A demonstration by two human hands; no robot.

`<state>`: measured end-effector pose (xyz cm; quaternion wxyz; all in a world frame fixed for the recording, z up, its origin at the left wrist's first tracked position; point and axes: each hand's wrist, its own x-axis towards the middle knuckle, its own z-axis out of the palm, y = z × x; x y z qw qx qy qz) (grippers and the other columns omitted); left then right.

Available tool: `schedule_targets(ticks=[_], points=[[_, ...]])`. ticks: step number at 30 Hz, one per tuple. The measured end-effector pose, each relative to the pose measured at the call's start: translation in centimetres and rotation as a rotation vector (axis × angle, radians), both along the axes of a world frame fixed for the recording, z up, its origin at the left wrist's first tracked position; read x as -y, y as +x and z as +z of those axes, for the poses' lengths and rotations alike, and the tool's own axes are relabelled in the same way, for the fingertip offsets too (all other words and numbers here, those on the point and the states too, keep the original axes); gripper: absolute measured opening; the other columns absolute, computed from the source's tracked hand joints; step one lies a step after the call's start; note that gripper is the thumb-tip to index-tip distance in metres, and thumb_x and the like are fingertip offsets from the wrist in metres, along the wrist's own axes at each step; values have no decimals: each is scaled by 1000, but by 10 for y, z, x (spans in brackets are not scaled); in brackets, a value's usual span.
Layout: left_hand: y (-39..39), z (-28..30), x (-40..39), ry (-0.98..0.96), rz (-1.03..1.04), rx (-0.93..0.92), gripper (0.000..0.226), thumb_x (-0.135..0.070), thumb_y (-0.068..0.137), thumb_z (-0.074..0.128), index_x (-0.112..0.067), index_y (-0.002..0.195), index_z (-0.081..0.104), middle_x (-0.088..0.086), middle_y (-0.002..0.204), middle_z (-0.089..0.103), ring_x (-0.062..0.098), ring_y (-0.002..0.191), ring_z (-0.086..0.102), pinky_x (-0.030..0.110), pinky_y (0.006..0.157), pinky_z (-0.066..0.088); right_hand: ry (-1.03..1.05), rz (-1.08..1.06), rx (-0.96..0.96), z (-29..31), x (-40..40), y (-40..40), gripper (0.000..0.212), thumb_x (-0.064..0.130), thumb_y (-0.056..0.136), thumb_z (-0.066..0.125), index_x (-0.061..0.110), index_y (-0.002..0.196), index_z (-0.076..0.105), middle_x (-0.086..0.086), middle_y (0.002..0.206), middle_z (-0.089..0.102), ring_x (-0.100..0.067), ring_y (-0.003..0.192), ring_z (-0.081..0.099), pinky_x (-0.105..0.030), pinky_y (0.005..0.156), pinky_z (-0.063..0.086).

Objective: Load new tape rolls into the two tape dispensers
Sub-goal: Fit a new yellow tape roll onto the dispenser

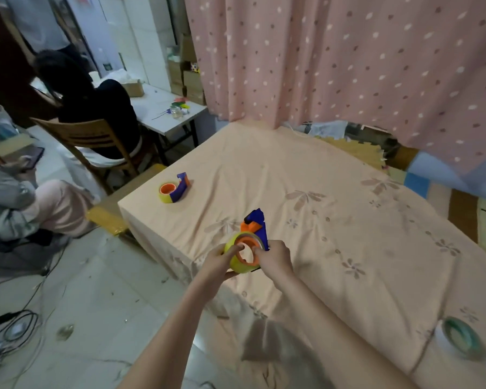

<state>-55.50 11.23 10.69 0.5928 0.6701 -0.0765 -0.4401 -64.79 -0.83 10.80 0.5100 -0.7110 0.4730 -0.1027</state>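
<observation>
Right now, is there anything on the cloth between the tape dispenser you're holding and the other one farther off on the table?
No. In the head view, only bare peach tablecloth lies between the held dispenser and the far dispenser.

1. A pink dotted curtain (pixel 348 60) hangs behind the peach flowered cloth covering the surface (pixel 306 175).
2. Pale floor tiles (pixel 90 290) carry tangled cables (pixel 17 327).
3. A wooden chair (pixel 87 141) faces a white folding table (pixel 166 113).
4. Light seems dim.
</observation>
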Motion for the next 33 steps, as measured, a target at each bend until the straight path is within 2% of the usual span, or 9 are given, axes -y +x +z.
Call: schedule_targets(ticks=[6, 14, 17, 20, 23, 25, 27, 29, 33], points=[[86, 12, -54, -34, 14, -32, 40, -48, 96, 62, -16, 119, 70, 5, 114, 75, 23, 106, 73, 39, 92, 60, -6, -12, -13, 10, -52, 83, 21, 22, 89, 63, 15, 69, 60, 5, 60, 55, -10, 50, 49, -15, 40, 35], [178, 11, -54, -50, 12, 7, 41, -38, 96, 66, -13, 129, 65, 11, 125, 71, 28, 114, 70, 34, 83, 60, -6, -14, -42, 15, -49, 169, 20, 23, 89, 62, 11, 72, 61, 2, 62, 56, -14, 54, 52, -24, 49, 40], [213, 5, -44, -39, 1, 18, 41, -37, 94, 68, -14, 129, 65, 10, 124, 72, 25, 111, 71, 31, 79, 61, 31, -25, -40, 7, -38, 206, 22, 24, 89, 64, 3, 83, 69, -9, 76, 70, -28, 72, 68, -36, 65, 60], [255, -1, -30, -16, -23, 50, 43, -36, 91, 72, -16, 129, 65, 8, 121, 73, 23, 109, 73, 30, 77, 63, 50, -29, -54, -5, -22, 247, 23, 24, 88, 65, 3, 91, 72, -15, 88, 74, -34, 79, 73, -46, 76, 62], [299, -3, -10, -15, -63, 76, 37, -32, 89, 75, -20, 123, 66, 1, 116, 76, 19, 106, 73, 28, 77, 62, 96, -22, -35, -17, 4, 289, 21, 19, 85, 70, 1, 96, 72, -16, 92, 74, -35, 77, 74, -44, 69, 64], [326, 0, 5, 6, -95, 72, 30, -30, 88, 77, -25, 116, 66, -5, 111, 78, 15, 102, 74, 27, 76, 62, 106, -19, -37, -20, 21, 312, 19, 17, 83, 74, 3, 95, 72, -14, 91, 73, -30, 78, 72, -31, 60, 61], [350, 1, 20, 1, -140, 68, 25, -30, 88, 77, -30, 112, 69, -10, 106, 79, 10, 98, 75, 27, 78, 62, 94, -30, -53, -22, 36, 332, 13, 19, 80, 76, 10, 88, 72, -9, 85, 71, -22, 70, 65, -13, 43, 45], [373, 1, 35, -17, -160, 55, 21, -32, 92, 72, -29, 113, 70, -12, 101, 80, 6, 91, 76, 25, 76, 61, 112, -48, -39, -23, 52, 352, 10, 17, 78, 75, 11, 86, 73, -6, 81, 70, -17, 63, 62, -9, 34, 35], [407, -6, 57, -19, -233, -12, 32, -33, 97, 65, -24, 127, 65, -14, 90, 76, 3, 77, 73, 35, 90, 61, 154, -69, -32, -23, 78, 380, 14, 15, 76, 74, 7, 87, 76, -7, 80, 71, -22, 71, 66, -19, 55, 47]])
